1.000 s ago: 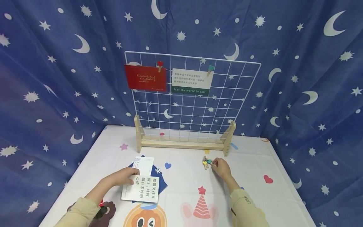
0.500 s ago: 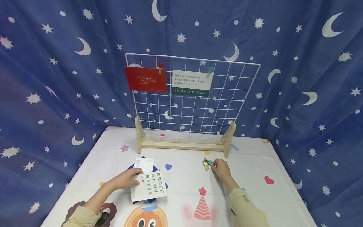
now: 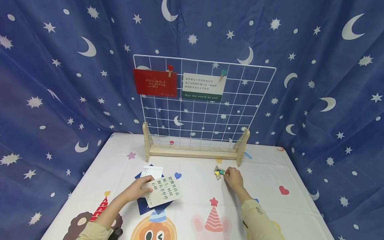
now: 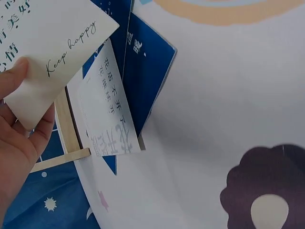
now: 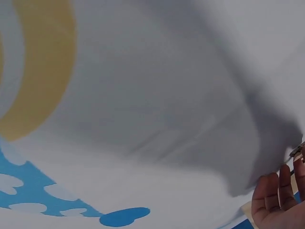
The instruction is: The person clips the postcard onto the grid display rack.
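Note:
My left hand point(image 3: 138, 189) pinches the left edge of a white card point(image 3: 165, 193) with dark Chinese writing, thumb on top; in the left wrist view "Keep happy" shows on it. The card is lifted and tilted over the other cards. Below it lie dark blue cards point(image 3: 145, 205) and another white card point(image 3: 153, 171) with pale purple print. My right hand point(image 3: 235, 180) is at a small heap of wooden clothespins point(image 3: 218, 174) with yellow and green hearts. In the right wrist view its fingertips pinch a clothespin point(image 5: 299, 151), partly cut off by the frame edge.
A white wire grid point(image 3: 207, 116) on a wooden stand point(image 3: 192, 152) rises at the back. A red card point(image 3: 154, 83) and a white-and-green card point(image 3: 203, 87) hang on it from heart clothespins. Blue curtains point(image 3: 315, 83) surround the printed white tablecloth point(image 3: 270, 186).
My left hand has lifted the white card off the pile, carrying it right and tilting it, so more of the blue cards shows. My right hand stays at the clothespins.

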The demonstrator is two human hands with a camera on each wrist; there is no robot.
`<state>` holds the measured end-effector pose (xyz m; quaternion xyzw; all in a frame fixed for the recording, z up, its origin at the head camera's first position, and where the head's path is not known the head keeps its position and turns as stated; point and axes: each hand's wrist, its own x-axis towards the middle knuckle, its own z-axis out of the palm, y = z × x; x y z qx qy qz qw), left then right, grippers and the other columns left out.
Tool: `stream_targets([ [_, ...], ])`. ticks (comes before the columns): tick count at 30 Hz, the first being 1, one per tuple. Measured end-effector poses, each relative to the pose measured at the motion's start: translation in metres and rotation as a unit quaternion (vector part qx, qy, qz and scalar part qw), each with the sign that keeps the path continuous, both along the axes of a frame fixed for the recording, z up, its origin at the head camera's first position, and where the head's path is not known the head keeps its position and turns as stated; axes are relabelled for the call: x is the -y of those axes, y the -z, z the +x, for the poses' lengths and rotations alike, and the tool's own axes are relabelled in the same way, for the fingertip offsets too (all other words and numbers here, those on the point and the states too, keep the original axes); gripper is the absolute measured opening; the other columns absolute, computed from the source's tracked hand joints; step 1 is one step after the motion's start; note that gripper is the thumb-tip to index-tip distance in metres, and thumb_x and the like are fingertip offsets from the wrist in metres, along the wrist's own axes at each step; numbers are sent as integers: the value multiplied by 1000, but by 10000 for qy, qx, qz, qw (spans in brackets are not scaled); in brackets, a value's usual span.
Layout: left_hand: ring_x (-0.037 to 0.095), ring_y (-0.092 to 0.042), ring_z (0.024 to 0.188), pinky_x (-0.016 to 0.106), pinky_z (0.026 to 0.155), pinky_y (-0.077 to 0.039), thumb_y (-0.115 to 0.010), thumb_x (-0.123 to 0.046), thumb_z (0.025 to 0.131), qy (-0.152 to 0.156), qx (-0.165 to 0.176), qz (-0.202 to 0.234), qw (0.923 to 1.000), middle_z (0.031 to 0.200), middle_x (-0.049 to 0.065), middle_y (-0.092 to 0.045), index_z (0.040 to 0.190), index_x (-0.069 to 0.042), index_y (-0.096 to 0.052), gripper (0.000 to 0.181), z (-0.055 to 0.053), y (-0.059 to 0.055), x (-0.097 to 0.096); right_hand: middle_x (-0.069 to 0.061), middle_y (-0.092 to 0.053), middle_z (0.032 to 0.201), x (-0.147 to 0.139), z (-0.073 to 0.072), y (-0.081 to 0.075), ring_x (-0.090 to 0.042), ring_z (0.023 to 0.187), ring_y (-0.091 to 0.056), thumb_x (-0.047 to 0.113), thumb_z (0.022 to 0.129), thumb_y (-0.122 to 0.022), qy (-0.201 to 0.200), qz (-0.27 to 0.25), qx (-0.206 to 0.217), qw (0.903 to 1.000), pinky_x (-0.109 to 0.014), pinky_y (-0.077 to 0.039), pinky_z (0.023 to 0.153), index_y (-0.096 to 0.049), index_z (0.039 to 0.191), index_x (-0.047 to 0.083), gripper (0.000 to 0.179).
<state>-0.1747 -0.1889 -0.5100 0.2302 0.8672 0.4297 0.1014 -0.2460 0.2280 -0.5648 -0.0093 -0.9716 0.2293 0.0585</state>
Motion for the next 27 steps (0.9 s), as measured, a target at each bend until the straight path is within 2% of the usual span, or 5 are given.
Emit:
stream_targets([
  [7,12,-63,85,21,72,-49,-59,-10,90,-92,157,267,9995,97,12,-68,101,-2,-56,13,4,4,-7,-7,-55,71,2,1,3,-17,64,-50,5,78,-72,126,210,153,9996,-28,-44,54,-63,78,3,9],
  [11,10,-62,85,21,73,-49,-59,-11,90,-162,145,283,9994,97,10,-67,101,-3,-55,14,6,7,-10,-8,-59,71,0,2,5,-18,63,-53,4,79,-71,112,158,43,9998,-30,-47,55,-63,78,2,8],
  [16,5,-60,83,21,73,-49,-58,-12,91,-218,49,335,9992,96,9,-67,100,-4,-55,12,6,11,-12,-10,-63,72,-4,2,2,-19,63,-56,5,82,-68,-12,-210,-10,9998,-33,-49,58,-64,80,0,7],
  [21,3,-59,83,22,75,-48,-57,-11,92,-234,44,385,9990,96,8,-66,101,-4,-54,12,3,11,-15,-12,-65,75,-8,1,-5,-21,66,-59,5,84,-65,85,-610,-34,9981,-34,-50,61,-64,83,-2,7],
  [27,5,-59,83,22,74,-49,-57,-10,92,-339,127,327,9988,98,8,-66,101,-5,-54,11,1,9,-17,-11,-63,73,-8,-2,-10,-18,63,-55,4,85,-63,219,-964,-107,9950,-28,-46,57,-63,85,-3,7],
])
